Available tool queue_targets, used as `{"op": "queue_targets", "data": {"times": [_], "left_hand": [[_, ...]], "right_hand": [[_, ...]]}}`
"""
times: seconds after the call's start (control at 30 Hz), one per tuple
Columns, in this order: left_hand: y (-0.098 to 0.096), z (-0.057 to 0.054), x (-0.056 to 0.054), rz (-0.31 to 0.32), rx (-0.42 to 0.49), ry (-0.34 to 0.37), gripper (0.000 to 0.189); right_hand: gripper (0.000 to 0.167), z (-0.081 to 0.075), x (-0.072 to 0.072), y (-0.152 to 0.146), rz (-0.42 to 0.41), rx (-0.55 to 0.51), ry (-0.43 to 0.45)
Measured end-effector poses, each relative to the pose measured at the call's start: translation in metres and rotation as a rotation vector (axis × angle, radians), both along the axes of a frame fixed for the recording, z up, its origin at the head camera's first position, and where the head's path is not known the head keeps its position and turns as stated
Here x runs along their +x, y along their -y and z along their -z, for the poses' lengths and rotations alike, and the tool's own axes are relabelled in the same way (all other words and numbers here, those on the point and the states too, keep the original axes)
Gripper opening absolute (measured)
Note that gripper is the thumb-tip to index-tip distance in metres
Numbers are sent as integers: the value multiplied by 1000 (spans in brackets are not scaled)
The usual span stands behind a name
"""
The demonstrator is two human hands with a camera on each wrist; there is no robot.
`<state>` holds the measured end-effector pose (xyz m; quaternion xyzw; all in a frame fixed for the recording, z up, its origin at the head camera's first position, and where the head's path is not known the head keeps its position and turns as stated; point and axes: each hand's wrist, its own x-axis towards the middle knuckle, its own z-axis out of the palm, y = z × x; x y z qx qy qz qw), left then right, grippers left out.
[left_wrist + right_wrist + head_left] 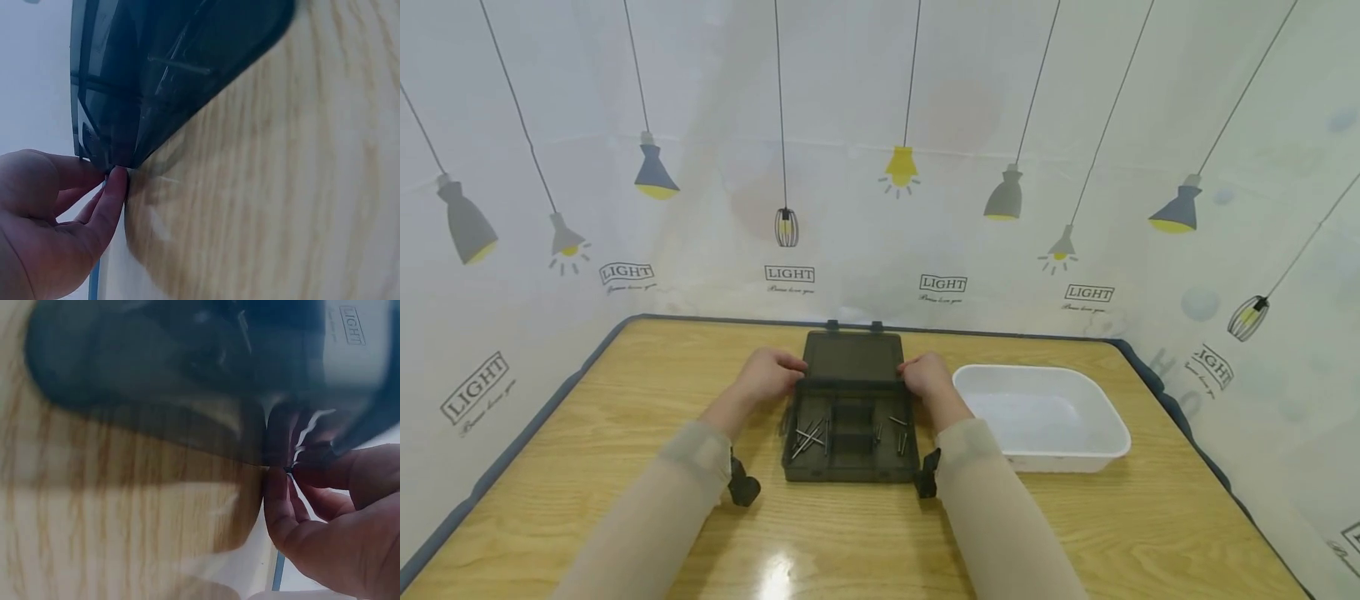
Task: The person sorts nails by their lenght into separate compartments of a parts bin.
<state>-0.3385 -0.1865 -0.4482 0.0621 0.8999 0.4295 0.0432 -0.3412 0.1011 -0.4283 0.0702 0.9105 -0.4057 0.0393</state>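
A dark see-through plastic compartment box (852, 472) lies on the table with its lid (854, 354) raised at the back, two latches along the lid's top edge. Thin metal pins (808, 435) fill part of its left side, and several shorter metal pins (902, 442) lie in the right side. My left hand (767, 372) pinches the left side of the lid between thumb and fingers; the left wrist view shows this hand (56, 219) at the dark plastic's corner. On the opposite side, my right hand (929, 377) pinches the lid's edge, also seen in the right wrist view.
A white plastic basin (1041, 408) stands right of the box, close beside my right forearm. The wooden table (625, 400) reaches to a wall covering (850, 108) printed with lamps at the back and sides. Dark wrist mounts (743, 485) sit under the sleeves.
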Motion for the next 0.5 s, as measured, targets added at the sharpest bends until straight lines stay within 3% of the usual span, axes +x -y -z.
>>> {"op": "queue_targets", "data": {"times": [0.23, 0.5], "left_hand": [[-1, -1, 3, -37, 31, 19, 29], [-3, 3, 4, -110, 152, 37, 28]], "right_hand": [[37, -1, 2, 1, 23, -29, -5], [42, 1, -2, 2, 31, -80, 10]]}}
